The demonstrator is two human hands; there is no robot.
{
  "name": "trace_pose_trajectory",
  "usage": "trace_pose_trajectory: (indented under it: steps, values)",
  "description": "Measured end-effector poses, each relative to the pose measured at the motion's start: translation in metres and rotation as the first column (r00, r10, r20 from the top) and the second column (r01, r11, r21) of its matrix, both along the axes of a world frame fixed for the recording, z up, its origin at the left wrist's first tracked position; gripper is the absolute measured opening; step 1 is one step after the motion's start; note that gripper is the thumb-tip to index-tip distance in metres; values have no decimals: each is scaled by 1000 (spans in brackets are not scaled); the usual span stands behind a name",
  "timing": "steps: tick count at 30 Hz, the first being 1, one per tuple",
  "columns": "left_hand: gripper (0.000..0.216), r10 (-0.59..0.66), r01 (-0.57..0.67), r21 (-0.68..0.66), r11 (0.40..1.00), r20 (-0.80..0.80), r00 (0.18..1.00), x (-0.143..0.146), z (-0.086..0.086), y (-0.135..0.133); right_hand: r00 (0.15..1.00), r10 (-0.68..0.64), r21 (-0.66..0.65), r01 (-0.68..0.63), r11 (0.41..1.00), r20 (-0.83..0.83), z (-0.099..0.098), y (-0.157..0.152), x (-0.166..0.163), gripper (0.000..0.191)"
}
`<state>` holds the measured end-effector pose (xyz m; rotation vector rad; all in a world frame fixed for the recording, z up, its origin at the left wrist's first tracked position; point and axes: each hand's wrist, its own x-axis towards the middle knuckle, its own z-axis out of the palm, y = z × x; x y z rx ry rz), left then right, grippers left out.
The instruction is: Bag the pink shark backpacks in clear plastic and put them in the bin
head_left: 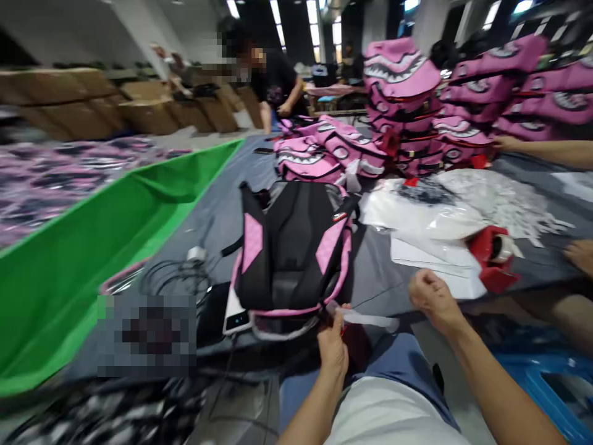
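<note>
A pink and black backpack [291,247] lies back-side up on the dark table [222,216], straps facing me. My left hand [332,346] is closed at its near bottom edge, pinching a clear plastic strip [365,319] that runs off to the right. My right hand [433,296] hovers right of the backpack, curled into a loose fist; whether it holds the strip's end or anything else is hidden. A red tape dispenser [495,256] sits just beyond my right hand on white sheets [435,259].
Stacks of pink shark-mouth backpacks [403,93] fill the far right. A green cloth [92,247] drapes at left. Cables [171,278] and a white device [236,315] lie left of the backpack. A person in black [278,80] works at the far end; another person's arm [546,151] reaches in.
</note>
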<state>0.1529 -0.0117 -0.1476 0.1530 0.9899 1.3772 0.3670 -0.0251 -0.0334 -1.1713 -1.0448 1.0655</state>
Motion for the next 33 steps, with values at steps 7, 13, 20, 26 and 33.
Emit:
trace_pose_trajectory:
  steps: [7,13,20,26,33]
  values:
    - [58,115,-101,151,983,-84,990,4,-12,5,439,347,-23,-592,805,829,-17,61,-98,17]
    - [57,120,-111,172,979,-49,992,5,-18,6,144,124,-33,-513,858,982,-38,69,-109,16]
    - [59,88,-89,172,981,12,996,2,-5,2,107,61,-5,-457,889,992,-39,64,-119,14]
    - [53,131,-132,42,990,9,991,2,-13,8,201,229,-125,-428,895,952,-32,64,-106,12]
    - [51,103,-102,39,994,-28,994,0,-17,9,521,405,-178,-431,885,751,-68,74,-102,18]
